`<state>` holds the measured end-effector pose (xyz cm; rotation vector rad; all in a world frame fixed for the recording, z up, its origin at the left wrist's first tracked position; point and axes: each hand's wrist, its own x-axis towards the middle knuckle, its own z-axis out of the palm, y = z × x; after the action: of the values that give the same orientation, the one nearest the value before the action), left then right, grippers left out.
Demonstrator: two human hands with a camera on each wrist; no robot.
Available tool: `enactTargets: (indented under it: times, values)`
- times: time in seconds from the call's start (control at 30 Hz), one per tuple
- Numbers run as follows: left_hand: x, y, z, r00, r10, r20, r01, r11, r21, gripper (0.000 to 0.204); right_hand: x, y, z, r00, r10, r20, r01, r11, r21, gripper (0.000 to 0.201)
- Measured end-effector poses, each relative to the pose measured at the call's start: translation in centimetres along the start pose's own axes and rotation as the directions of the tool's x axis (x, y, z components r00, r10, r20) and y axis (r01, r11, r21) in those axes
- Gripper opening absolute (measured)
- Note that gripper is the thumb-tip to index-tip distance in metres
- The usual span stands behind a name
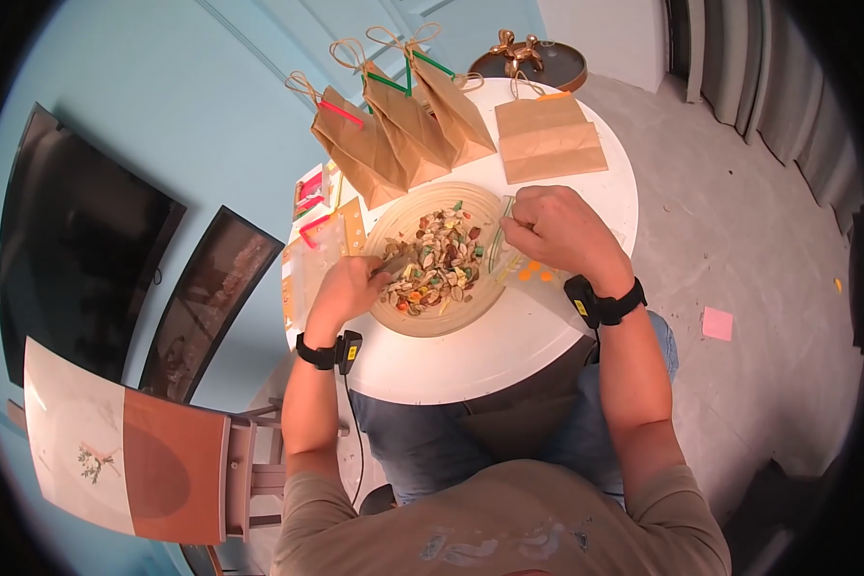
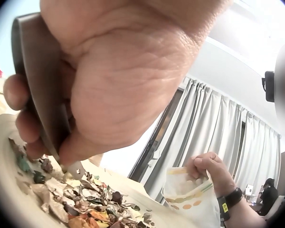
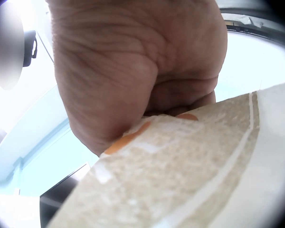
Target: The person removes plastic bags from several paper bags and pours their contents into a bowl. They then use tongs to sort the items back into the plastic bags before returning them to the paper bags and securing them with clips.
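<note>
My left hand (image 1: 355, 286) is over the near left part of the round beige tray (image 1: 386, 317). It grips a pair of dark metal tongs (image 2: 40, 71), their tips down among the dried potpourri (image 2: 97, 204). This mix of petals, shells and coloured bits lies heaped in the tray (image 2: 2, 147). At the tray's right edge, my right hand (image 1: 559, 228) pinches the top of a small pale pouch (image 2: 192, 202) with orange dots. The pouch mouth gapes a little toward the tray. In the right wrist view the pouch side (image 3: 180, 166) hides the right fingertips.
Several brown paper bags with green and pink strips, such as this paper bag (image 1: 355, 144), stand behind the tray. Another paper bag (image 1: 552, 139) lies at the back right of the white table (image 1: 432, 370). Flat packets (image 1: 322, 264) lie left of the tray.
</note>
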<state>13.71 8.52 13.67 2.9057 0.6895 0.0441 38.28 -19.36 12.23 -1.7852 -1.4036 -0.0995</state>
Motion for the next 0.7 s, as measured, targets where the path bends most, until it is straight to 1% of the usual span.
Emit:
enactTargets:
  times: [0.17,0.23,0.33,0.43,0.53,0.63,0.7]
  values:
    - [-0.8,1.4,-1.6,0.999,0.030,-0.043,-0.032,0.997,-0.068,0.022,0.0,-0.1,0.2,1.000,-0.011,0.005,0.011,1.000,0.013,0.036]
    - [-0.9,2.9,-2.7,0.998,0.054,-0.034,-0.057,0.995,-0.087,0.021,0.1,-0.2,0.3,1.000,-0.012,0.010,0.012,1.000,0.016,0.036]
    - [-1.1,6.0,-3.8,0.989,0.127,-0.073,-0.137,0.979,-0.149,0.022,0.1,-0.4,0.5,1.000,-0.014,0.017,0.014,1.000,0.019,0.035]
    - [-0.7,8.9,-3.8,0.980,0.178,-0.086,-0.195,0.945,-0.261,0.024,0.2,-0.5,0.5,1.000,-0.017,0.021,0.017,1.000,0.011,0.035]
    - [-0.4,10.5,-3.2,0.964,0.227,-0.141,-0.260,0.922,-0.289,0.028,0.3,-0.4,0.5,1.000,-0.013,0.002,0.013,1.000,0.009,0.035]
    - [-0.1,10.4,-4.0,0.996,0.080,-0.037,-0.088,0.921,-0.380,0.036,0.1,-0.2,0.2,1.000,-0.007,-0.017,0.007,1.000,0.008,0.035]
    - [1.1,8.2,-3.6,0.993,0.065,-0.096,-0.092,0.945,-0.313,0.036,0.0,-0.1,0.1,1.000,-0.007,-0.018,0.007,1.000,0.009,0.036]
